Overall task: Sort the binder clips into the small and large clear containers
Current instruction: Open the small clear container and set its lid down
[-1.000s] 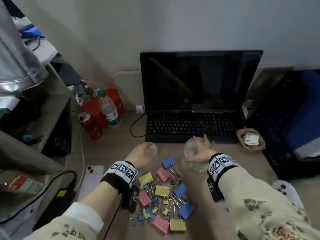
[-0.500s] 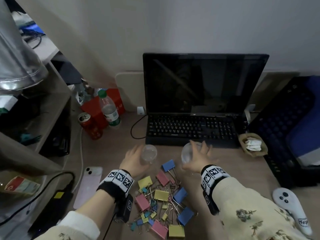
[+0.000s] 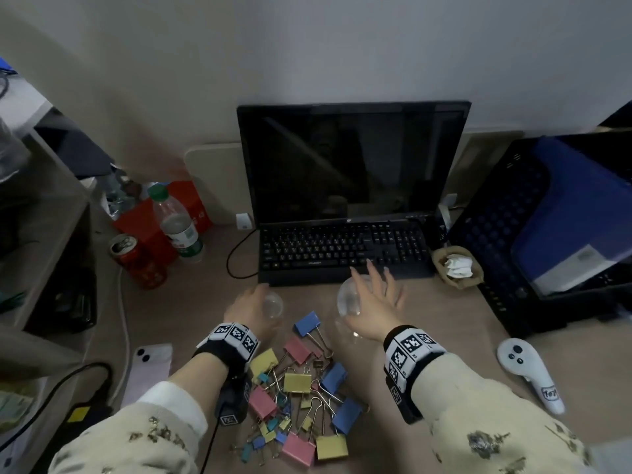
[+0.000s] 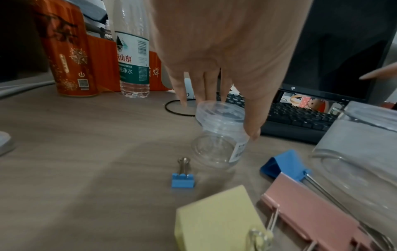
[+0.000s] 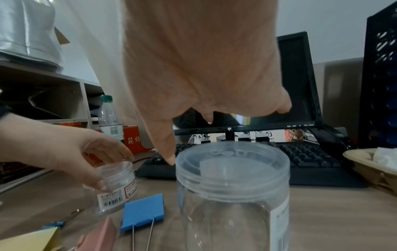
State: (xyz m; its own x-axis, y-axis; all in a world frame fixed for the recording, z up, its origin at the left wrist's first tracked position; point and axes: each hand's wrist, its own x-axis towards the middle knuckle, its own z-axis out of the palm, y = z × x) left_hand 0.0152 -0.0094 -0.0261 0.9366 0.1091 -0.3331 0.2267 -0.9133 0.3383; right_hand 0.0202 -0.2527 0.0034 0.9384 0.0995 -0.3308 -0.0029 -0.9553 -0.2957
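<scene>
A pile of binder clips (image 3: pixel 301 388), pink, yellow and blue, large and small, lies on the desk between my forearms. My left hand (image 3: pixel 260 299) grips the small clear container (image 4: pixel 219 141) by its rim, fingers behind and thumb in front, and the container is tilted. Beside it lies a small blue clip (image 4: pixel 183 180). The large clear container (image 5: pixel 232 195) stands upright to the right of the large blue clip (image 3: pixel 307 323). My right hand (image 3: pixel 372 289) hovers over its mouth with fingers spread, the thumb tip at the rim. Both containers hold nothing.
Just behind the containers lies a black keyboard (image 3: pixel 342 251), with a dark monitor (image 3: pixel 352 159) further back. A water bottle (image 3: pixel 178 227) and red can (image 3: pixel 136 261) stand back left. A phone (image 3: pixel 150 364) lies left, a white controller (image 3: pixel 526 371) right, a basket (image 3: pixel 441 268) and black crate (image 3: pixel 513 251) beyond.
My right hand held the large container tilted; now the container stands upright and the fingers have spread off it. My left hand still holds the small container.
</scene>
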